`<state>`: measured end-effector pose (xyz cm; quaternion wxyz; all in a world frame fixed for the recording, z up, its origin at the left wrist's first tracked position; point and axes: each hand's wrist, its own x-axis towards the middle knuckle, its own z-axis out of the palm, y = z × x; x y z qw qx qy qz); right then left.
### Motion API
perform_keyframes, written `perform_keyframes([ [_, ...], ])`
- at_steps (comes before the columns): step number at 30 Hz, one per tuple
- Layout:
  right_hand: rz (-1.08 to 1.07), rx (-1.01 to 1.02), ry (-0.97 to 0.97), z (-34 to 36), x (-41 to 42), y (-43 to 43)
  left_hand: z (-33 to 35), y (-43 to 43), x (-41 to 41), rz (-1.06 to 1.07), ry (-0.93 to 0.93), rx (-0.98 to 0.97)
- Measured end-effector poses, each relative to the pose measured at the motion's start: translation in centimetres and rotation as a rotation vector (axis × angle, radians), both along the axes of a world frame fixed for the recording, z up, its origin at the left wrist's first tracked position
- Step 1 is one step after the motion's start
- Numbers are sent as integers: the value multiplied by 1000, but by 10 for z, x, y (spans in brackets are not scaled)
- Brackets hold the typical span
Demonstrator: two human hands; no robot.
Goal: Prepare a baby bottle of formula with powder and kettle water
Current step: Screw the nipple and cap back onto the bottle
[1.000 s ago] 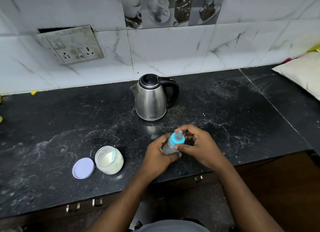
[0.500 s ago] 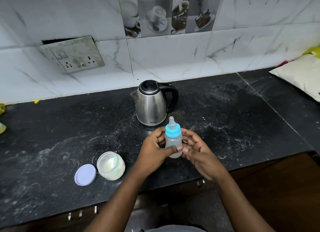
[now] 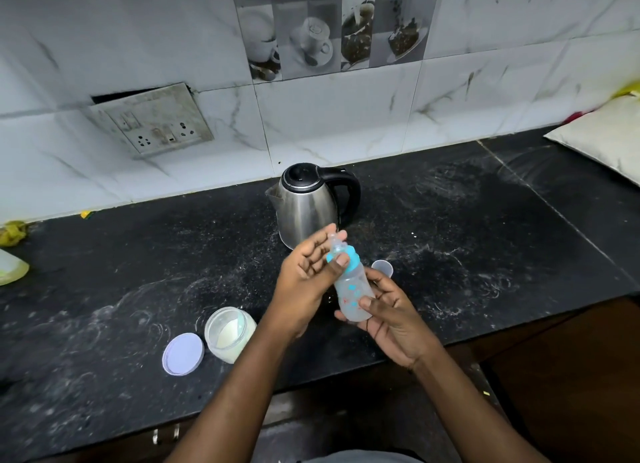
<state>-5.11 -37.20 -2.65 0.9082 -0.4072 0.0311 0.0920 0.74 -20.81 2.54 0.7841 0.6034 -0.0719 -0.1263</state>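
A small clear baby bottle (image 3: 352,291) with a blue collar and teat is tilted left above the counter's front edge. My right hand (image 3: 389,312) cradles its lower body from beneath. My left hand (image 3: 306,279) presses thumb and fingers on the blue collar and teat. A steel kettle (image 3: 306,208) with black lid and handle stands just behind the hands. An open jar of pale powder (image 3: 228,334) sits to the left, its lilac lid (image 3: 183,353) flat beside it. A clear bottle cap (image 3: 382,267) lies behind my right hand.
The black stone counter (image 3: 485,241) is dusted with white smears. A socket plate (image 3: 152,123) hangs on the tiled wall at left. A pale cushion (image 3: 602,140) lies at the far right, and a yellowish object (image 3: 10,268) sits at the left edge.
The bottle has gone from upright to tilted left and risen a little. My left hand shifted from the body up to the collar; my right hand slid under the base.
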Motion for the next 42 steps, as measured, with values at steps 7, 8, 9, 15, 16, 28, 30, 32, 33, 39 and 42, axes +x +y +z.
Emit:
perform_keyframes([
  [7,-128,-191,-53,-5,-1,4,4,-7,4,117,-17,73],
  [8,-158,-230,-69,-5,-1,5,4,-9,4,137,-23,76],
  [9,-187,-257,-77,-3,-1,5,5,-11,3,155,-29,76],
  [15,-230,-180,-40,-3,-2,6,6,-17,-1,146,-48,73],
  [16,-219,-122,-18,-3,-3,6,6,-16,-1,133,-44,57],
  [28,-64,426,234,-6,-10,17,5,-10,-5,-95,33,0],
  [30,-53,433,230,-5,-9,19,6,-16,-8,-21,47,31],
  [32,-40,416,227,-8,-7,22,2,-18,-9,-7,44,44],
  [33,-39,412,227,-9,-7,23,0,-16,-8,-19,46,37],
  [39,-16,462,211,-11,-4,24,-1,-10,-7,-143,84,-45],
  [42,-42,444,205,-10,-3,25,-4,-19,-9,-16,75,1],
])
